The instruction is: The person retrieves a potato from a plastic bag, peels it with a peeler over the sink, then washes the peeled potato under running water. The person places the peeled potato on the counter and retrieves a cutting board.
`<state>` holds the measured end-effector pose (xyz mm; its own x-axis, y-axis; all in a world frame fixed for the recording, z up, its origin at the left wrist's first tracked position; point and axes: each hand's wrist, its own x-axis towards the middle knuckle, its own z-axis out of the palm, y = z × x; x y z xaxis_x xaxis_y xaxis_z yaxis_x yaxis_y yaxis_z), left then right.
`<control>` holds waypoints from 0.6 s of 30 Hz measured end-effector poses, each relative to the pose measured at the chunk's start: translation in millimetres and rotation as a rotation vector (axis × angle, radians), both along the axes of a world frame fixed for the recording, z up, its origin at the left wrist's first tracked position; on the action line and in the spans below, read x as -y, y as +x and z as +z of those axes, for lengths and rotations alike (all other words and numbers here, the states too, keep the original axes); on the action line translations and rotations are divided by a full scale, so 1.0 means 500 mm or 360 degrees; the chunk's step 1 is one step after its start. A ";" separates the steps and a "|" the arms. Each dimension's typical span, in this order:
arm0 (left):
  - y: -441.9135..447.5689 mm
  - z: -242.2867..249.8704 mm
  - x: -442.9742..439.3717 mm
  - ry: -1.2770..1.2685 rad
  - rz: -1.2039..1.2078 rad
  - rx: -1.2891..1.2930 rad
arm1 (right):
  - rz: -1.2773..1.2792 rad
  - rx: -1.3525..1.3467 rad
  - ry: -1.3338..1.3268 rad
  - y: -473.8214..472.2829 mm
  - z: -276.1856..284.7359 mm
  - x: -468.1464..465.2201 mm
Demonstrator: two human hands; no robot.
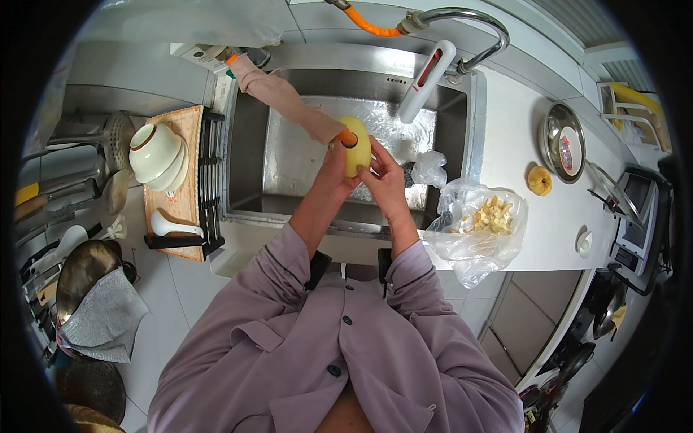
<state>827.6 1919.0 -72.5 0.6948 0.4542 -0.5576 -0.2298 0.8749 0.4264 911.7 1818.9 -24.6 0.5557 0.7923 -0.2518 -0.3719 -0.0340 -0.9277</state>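
Over the steel sink [346,211], both my hands are on a smooth, pale yellow oval vegetable or fruit [358,154], perhaps a peeled potato. My left hand [337,174] holds its left and lower side. Against its right side rest the fingers and thumb of my right hand [385,181]. An orange hose [347,137] ends in front of its upper left part, and I cannot tell whether the two touch. Most of that hose is wrapped in a pinkish-beige cloth [287,97]. Whether water is coming out cannot be made out. Wet patches shine on the sink floor.
A white tap-like fixture [425,84] leans over the sink's right side, below a curved steel spout [501,32]. To the right lie a clear plastic bag of peelings [492,216], a yellow-brown round fruit [539,180] and a steel bowl [547,135]. Stacked white bowls [154,154] stand left.
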 end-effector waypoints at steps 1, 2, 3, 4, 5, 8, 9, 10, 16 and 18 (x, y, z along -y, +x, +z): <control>-0.001 0.001 0.000 0.0027 0.0021 -0.0020 | -0.0003 0.0031 -0.0032 0.000 0.001 -0.002; -0.001 0.003 0.001 0.0059 0.0032 -0.0044 | 0.0001 0.0050 -0.0030 -0.002 0.002 -0.004; -0.001 0.005 0.002 0.0090 0.0057 -0.0104 | -0.0004 0.0065 -0.0042 -0.004 0.002 -0.006; 0.001 0.008 0.002 0.0121 0.0083 -0.0165 | 0.0003 0.0081 -0.0044 -0.005 0.001 -0.008; 0.000 0.012 0.003 0.0151 0.0066 -0.0156 | 0.0021 0.0116 -0.0078 -0.006 -0.001 -0.010; 0.001 0.032 0.004 0.0146 0.0043 -0.0160 | 0.0079 0.0168 -0.0092 0.001 -0.014 -0.012; 0.003 0.039 0.003 0.0081 0.0049 -0.0181 | 0.0075 0.0148 -0.0052 0.007 -0.020 -0.012; 0.006 0.046 0.001 0.0017 0.0056 -0.0201 | 0.0063 0.0103 -0.0057 0.013 -0.025 -0.011; -0.002 0.066 -0.007 -0.0472 0.0023 -0.0204 | 0.0004 -0.0044 0.0055 0.021 -0.037 -0.003; -0.011 0.063 -0.006 -0.0608 -0.0151 -0.0173 | 0.0069 0.0123 0.0015 0.013 -0.036 -0.014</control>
<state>822.2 1922.0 -41.1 0.6516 0.1371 -0.7461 -0.1121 0.9901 0.0840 918.1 1825.8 -42.7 0.5381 0.8183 -0.2020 -0.2977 -0.0397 -0.9538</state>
